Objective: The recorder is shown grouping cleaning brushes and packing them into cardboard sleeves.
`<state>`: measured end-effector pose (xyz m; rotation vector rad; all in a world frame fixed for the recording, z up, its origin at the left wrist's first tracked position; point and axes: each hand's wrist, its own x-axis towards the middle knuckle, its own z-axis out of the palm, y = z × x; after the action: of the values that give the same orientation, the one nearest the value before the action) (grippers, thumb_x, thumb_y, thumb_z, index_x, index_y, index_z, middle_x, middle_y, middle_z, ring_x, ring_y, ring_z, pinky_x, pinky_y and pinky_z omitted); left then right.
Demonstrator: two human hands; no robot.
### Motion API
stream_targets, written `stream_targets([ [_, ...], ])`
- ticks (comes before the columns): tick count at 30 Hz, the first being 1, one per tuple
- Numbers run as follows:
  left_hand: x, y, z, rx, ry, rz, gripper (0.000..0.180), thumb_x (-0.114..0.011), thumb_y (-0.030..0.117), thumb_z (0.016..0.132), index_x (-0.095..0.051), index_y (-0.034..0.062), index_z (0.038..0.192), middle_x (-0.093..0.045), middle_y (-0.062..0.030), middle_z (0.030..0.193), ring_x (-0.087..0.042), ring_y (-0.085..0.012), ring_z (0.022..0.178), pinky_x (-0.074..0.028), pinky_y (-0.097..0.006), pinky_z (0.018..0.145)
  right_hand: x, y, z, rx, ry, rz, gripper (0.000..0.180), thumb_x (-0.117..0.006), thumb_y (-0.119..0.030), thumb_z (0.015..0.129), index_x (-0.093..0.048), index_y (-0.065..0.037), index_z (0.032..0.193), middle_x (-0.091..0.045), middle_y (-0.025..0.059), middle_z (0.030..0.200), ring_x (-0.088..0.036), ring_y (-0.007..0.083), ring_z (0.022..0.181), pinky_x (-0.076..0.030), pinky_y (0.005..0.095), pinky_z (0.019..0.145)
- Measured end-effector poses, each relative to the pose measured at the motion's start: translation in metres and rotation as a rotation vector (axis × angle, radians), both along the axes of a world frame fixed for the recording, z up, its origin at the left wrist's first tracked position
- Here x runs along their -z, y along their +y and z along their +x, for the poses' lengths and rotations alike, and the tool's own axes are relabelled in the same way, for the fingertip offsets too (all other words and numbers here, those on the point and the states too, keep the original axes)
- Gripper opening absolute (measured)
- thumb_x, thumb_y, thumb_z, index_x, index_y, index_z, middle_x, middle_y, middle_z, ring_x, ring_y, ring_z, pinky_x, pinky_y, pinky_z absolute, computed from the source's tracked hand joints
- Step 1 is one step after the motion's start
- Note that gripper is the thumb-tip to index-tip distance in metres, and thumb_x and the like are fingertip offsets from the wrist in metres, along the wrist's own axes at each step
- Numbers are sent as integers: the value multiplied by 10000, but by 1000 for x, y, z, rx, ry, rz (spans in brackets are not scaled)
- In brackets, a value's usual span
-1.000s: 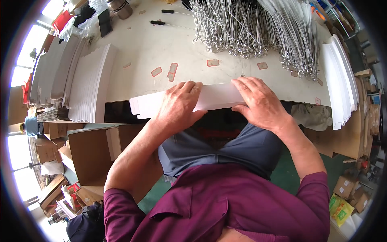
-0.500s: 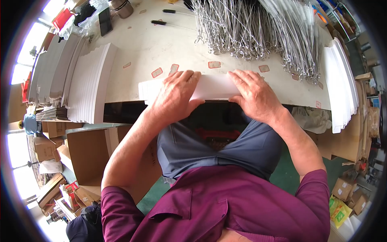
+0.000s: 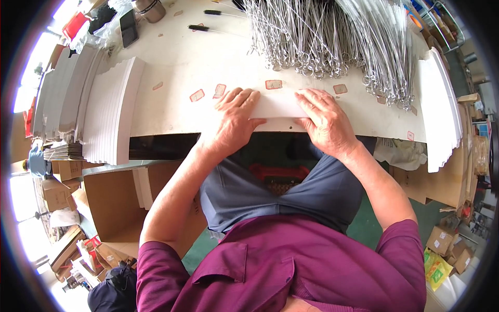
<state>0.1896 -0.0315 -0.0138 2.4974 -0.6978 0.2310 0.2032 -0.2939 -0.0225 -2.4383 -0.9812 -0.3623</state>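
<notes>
A folded white paper piece [image 3: 278, 106] lies flat on the pale worktable [image 3: 208, 62], near its front edge. My left hand [image 3: 234, 122] presses on its left end, fingers spread and pointing away from me. My right hand [image 3: 325, 122] presses on its right end, fingers laid flat across the paper. Most of the paper is hidden under my palms. Just beyond my fingers lies a large heap of thin metal wire pieces [image 3: 332, 36] with looped ends.
Stacks of white folded sheets [image 3: 109, 112] stand at the left and another stack [image 3: 439, 104] at the right. Small red-edged stickers [image 3: 273, 83] dot the table. Open cardboard boxes [image 3: 109, 203] sit on the floor to my left, smaller boxes [image 3: 447, 244] to the right.
Both hands have slid the paper away from the table edge and drawn closer together. The paper shows shorter and narrower than a second ago.
</notes>
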Motion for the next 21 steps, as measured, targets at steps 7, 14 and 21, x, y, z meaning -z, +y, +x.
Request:
stream_targets([
  [7, 6, 1, -23, -55, -35, 41, 622, -755, 284, 858, -565, -44, 1351, -583, -245, 1358, -540, -425, 1263, -436, -497, 1078, -2, 0, -15, -14, 38, -54, 550, -732, -184, 860, -579, 35, 1341, -584, 202, 1332, -536, 355, 1280, -397, 453, 1140],
  [14, 15, -4, -30, -72, -56, 229, 842, -785, 394, 825, -444, -21, 1473, -479, -247, 1489, -470, -430, 1351, -355, -498, 1154, 7, 53, -19, -54, -90, -298, 611, -541, -213, 939, -431, 105, 1448, -469, 249, 1492, -416, 367, 1422, -273, 463, 1226],
  [21, 25, 15, -45, -87, -60, 291, 854, -800, 354, 817, -418, 12, 1500, -444, -197, 1541, -425, -371, 1420, -303, -513, 1194, 19, 24, -31, 12, 18, -286, 686, -620, -246, 920, -398, 80, 1481, -427, 234, 1531, -389, 350, 1446, -247, 453, 1241],
])
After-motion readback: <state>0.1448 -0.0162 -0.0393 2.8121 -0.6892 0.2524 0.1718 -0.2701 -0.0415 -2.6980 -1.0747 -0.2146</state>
